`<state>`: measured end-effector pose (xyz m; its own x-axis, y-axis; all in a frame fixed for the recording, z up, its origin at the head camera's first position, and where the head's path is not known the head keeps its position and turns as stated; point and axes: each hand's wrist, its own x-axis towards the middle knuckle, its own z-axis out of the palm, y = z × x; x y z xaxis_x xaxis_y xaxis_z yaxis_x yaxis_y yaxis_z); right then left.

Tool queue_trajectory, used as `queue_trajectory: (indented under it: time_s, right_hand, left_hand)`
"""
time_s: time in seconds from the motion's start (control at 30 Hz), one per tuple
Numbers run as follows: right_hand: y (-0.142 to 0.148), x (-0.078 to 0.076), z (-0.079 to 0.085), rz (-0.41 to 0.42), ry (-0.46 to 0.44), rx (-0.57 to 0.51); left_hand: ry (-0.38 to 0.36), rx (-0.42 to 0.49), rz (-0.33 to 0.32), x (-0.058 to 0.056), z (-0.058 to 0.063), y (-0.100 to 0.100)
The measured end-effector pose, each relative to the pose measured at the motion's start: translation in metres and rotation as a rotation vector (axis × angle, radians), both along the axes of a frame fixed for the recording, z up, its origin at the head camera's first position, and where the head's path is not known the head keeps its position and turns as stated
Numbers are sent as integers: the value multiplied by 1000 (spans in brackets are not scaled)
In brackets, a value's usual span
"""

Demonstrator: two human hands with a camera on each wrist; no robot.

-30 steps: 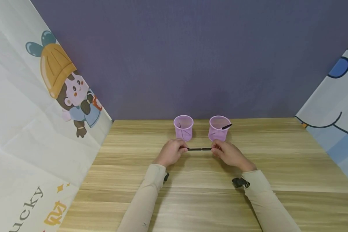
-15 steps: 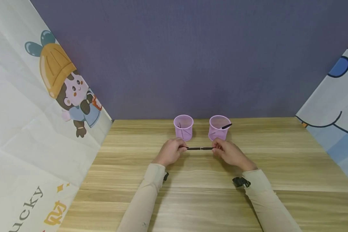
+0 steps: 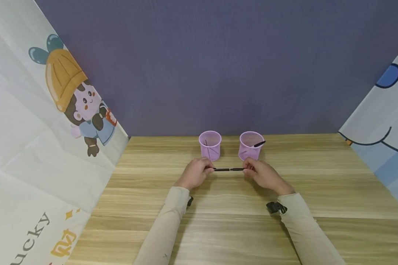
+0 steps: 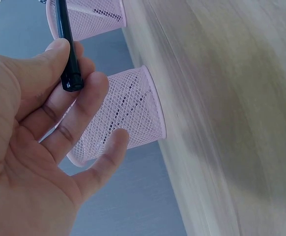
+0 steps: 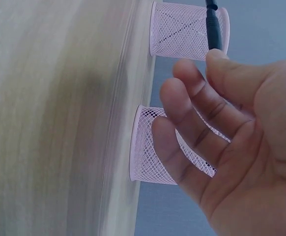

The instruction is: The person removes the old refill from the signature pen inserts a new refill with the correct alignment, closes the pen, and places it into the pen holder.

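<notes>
A slim black pen (image 3: 221, 169) lies level between my hands, just in front of two pink mesh cups. My left hand (image 3: 195, 173) pinches one end with thumb and fingers; the blunt tip of the pen (image 4: 71, 73) shows past them in the left wrist view. At the other end, my right hand (image 3: 262, 177) pinches the pen (image 5: 213, 29) between thumb and fingers. A thin pale line crosses the pen midway, where its two sections meet. My remaining fingers on both hands stay loosely bent, holding nothing.
The left mesh cup (image 3: 210, 151) has thin dark sticks inside. From the right mesh cup (image 3: 248, 152), a black-ended pen (image 3: 259, 144) leans out over the rim. Behind the wooden table (image 3: 225, 228) rises a dark blue-grey panel (image 3: 219, 73); printed cloths hang at both sides.
The right hand has shifted very slightly to the right. A pale line has become clearer at the middle of the pen. The left hand and the cups look nearly unchanged.
</notes>
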<state>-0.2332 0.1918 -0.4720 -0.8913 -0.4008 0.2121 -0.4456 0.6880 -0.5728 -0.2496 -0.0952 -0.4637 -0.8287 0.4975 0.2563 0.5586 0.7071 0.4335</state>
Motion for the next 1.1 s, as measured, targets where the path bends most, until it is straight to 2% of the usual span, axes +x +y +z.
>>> queue_trajectory:
  time_s: [0.87, 1.1]
  right_hand:
    - [5, -3, 0, -5, -21, 24]
    - [6, -2, 0, -10, -23, 20]
  left_hand:
    - [-33, 2, 30, -2, -2, -5]
    - [-12, 3, 25, -3, -3, -5]
